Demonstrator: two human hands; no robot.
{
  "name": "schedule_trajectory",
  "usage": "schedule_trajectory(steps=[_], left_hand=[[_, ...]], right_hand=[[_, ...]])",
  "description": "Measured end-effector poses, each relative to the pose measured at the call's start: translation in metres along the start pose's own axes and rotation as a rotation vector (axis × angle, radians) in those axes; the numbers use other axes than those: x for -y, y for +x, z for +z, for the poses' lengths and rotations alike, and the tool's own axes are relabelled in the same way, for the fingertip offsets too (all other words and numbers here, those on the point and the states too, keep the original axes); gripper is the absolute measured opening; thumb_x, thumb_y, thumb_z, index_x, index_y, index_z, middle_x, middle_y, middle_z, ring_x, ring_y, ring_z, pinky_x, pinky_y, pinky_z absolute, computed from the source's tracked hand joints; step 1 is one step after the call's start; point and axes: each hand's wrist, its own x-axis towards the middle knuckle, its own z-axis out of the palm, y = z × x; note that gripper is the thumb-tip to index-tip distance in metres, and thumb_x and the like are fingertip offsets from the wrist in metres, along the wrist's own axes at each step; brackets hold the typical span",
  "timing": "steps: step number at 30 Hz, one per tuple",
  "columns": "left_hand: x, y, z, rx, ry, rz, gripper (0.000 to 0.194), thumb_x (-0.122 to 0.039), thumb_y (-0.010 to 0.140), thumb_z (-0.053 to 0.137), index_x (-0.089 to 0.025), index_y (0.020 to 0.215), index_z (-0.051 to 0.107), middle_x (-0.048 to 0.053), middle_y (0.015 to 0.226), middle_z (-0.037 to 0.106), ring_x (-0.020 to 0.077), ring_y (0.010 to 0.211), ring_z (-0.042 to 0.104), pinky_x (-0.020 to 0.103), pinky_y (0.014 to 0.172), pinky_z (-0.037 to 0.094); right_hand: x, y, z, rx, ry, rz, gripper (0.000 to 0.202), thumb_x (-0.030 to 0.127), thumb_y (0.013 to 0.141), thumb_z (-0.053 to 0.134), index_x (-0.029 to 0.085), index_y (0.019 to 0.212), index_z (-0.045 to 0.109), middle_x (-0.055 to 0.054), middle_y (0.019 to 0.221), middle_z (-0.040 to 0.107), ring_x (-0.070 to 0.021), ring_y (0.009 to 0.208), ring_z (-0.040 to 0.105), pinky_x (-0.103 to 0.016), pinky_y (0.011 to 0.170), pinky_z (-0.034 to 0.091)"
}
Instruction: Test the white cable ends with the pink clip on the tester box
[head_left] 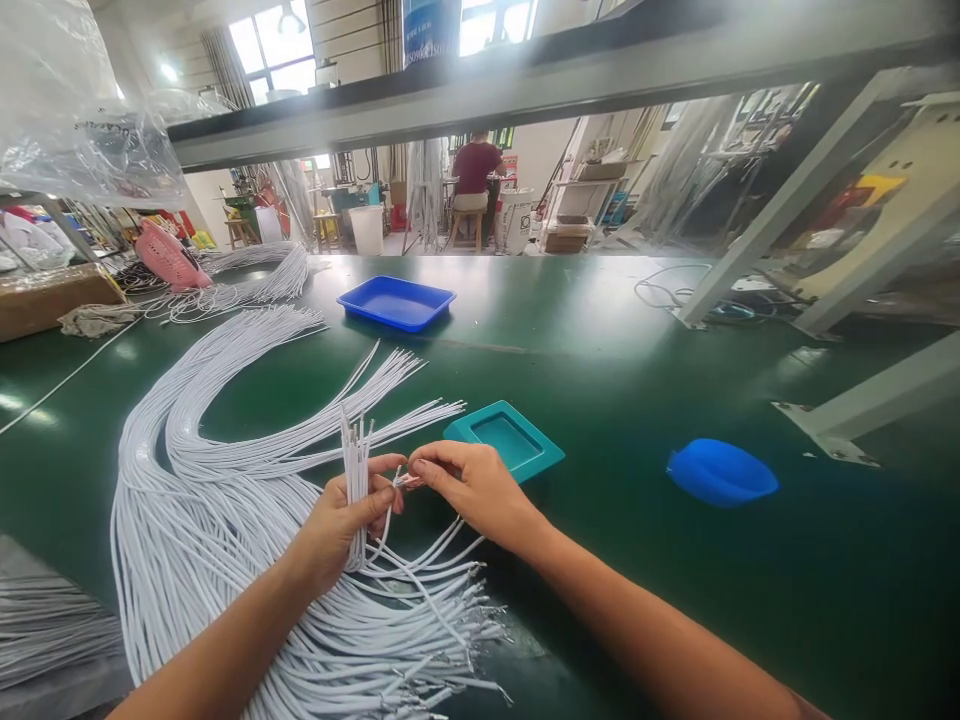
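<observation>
My left hand is closed around an upright bunch of white cables, whose ends stick up above the fingers. Between its thumb and index finger, one single cable bends up out of the bunch. At that cable's tip my right hand is pinched, thumb against fingers; the detail at the fingertips is too small to make out. A large pile of white cables curves across the table under and beside my left arm. Many loose cable ends fan out below my hands. Just behind my right hand lies a teal tray.
On the green table stand a blue tray and, at right, a blue bowl-like container. Metal shelf legs are bolted on the right. A pink basket and a cardboard box are far left. A person sits beyond.
</observation>
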Motion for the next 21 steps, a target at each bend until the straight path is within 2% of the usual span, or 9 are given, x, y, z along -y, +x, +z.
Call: schedule_trajectory(steps=[4,7,8,10,12,13,17,21], left_hand=[[0.001,-0.001,0.0,0.026,0.03,0.027,0.037,-0.027,0.07,0.066,-0.015,0.104,0.059,0.001,0.065,0.056,0.0063,0.05,0.04,0.02,0.049,0.03],[0.003,-0.001,-0.001,0.04,0.044,0.03,0.035,-0.025,0.072,0.065,-0.015,0.104,0.056,0.002,0.066,0.059,0.0072,0.052,0.042,0.02,0.049,0.03],[0.004,-0.001,-0.001,0.04,0.039,0.014,0.035,-0.025,0.072,0.064,-0.015,0.104,0.054,0.002,0.066,0.059,0.0071,0.052,0.043,0.019,0.049,0.03],[0.004,-0.001,-0.001,0.031,0.013,-0.039,0.035,-0.023,0.072,0.064,-0.015,0.103,0.051,0.002,0.065,0.06,0.0064,0.05,0.042,0.019,0.047,0.029],[0.003,0.001,-0.001,0.003,-0.019,-0.107,0.036,-0.02,0.07,0.065,-0.014,0.102,0.049,0.002,0.064,0.059,0.0058,0.048,0.041,0.018,0.046,0.029],[0.002,0.001,-0.001,-0.021,-0.037,-0.141,0.036,-0.019,0.069,0.065,-0.013,0.101,0.049,0.002,0.063,0.059,0.0057,0.047,0.04,0.018,0.045,0.028],[0.002,0.006,-0.003,-0.116,-0.117,-0.221,0.038,-0.015,0.066,0.065,-0.014,0.099,0.045,0.001,0.061,0.057,0.0053,0.044,0.04,0.016,0.042,0.026],[0.008,0.009,-0.007,-0.11,-0.163,-0.247,0.036,-0.013,0.066,0.064,-0.014,0.097,0.045,0.002,0.063,0.057,0.0055,0.045,0.041,0.016,0.041,0.026]], right_hand=[[0.0,-0.002,0.007,0.115,0.18,0.086,0.027,0.03,0.085,0.044,0.014,0.076,0.064,-0.001,0.069,0.064,-0.0093,0.063,0.053,-0.02,0.059,0.042],[-0.004,-0.004,0.014,0.092,0.179,0.083,0.022,0.025,0.083,0.048,0.013,0.074,0.063,-0.002,0.067,0.064,-0.0097,0.061,0.053,-0.021,0.058,0.042],[-0.006,-0.004,0.015,0.055,0.098,0.029,0.02,0.023,0.082,0.049,0.013,0.073,0.063,-0.002,0.067,0.064,-0.0105,0.062,0.053,-0.022,0.058,0.042],[-0.009,-0.004,0.016,-0.014,-0.162,-0.174,0.019,0.021,0.082,0.049,0.015,0.071,0.063,-0.004,0.068,0.063,-0.0128,0.067,0.052,-0.025,0.063,0.042],[-0.013,-0.003,0.013,-0.034,-0.425,-0.373,0.022,0.019,0.085,0.046,0.016,0.07,0.062,-0.005,0.07,0.062,-0.0147,0.072,0.051,-0.028,0.068,0.04],[-0.015,-0.003,0.012,-0.026,-0.528,-0.42,0.022,0.019,0.086,0.045,0.016,0.072,0.061,-0.006,0.072,0.062,-0.0156,0.075,0.051,-0.029,0.071,0.04],[-0.024,0.001,0.004,0.056,-0.821,-0.366,0.011,0.017,0.085,0.048,0.015,0.088,0.059,-0.008,0.086,0.063,-0.0192,0.088,0.053,-0.036,0.086,0.036],[-0.026,0.001,0.002,0.209,-0.932,-0.378,0.02,0.008,0.084,0.045,0.015,0.097,0.058,-0.008,0.093,0.064,-0.0191,0.088,0.055,-0.042,0.095,0.027]])
